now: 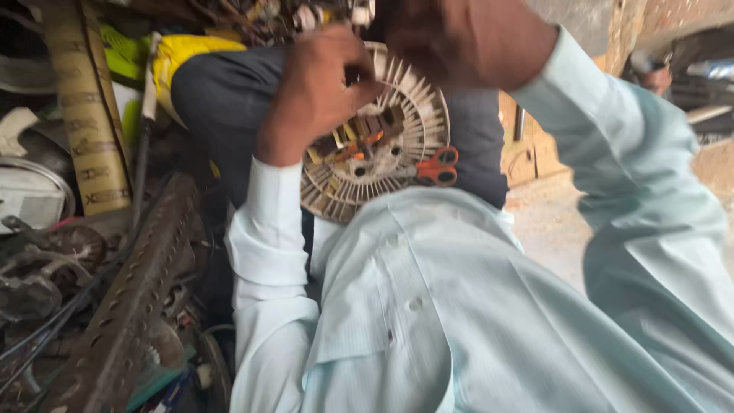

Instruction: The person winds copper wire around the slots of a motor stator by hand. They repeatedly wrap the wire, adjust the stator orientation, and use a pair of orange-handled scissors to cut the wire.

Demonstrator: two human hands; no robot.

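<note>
A round motor part (397,145) with white radial fins and copper-coloured windings at its centre rests against my dark trousers (229,99). My left hand (317,92) grips its upper left rim, with the fingers curled over the fins. Blurred, my right hand (459,38) is at the part's top edge; its fingers are hidden, so I cannot tell whether it holds anything. Small scissors with orange handles (437,167) lie at the part's lower right edge. The pale green sleeves and front of my shirt (428,306) fill the lower frame.
Scrap crowds the left side: a rusty perforated metal bar (130,298), a tan printed strip (84,115), a yellow object (183,50), wires and metal parts (38,268). Bare concrete floor (547,222) and a wooden panel (527,153) lie to the right.
</note>
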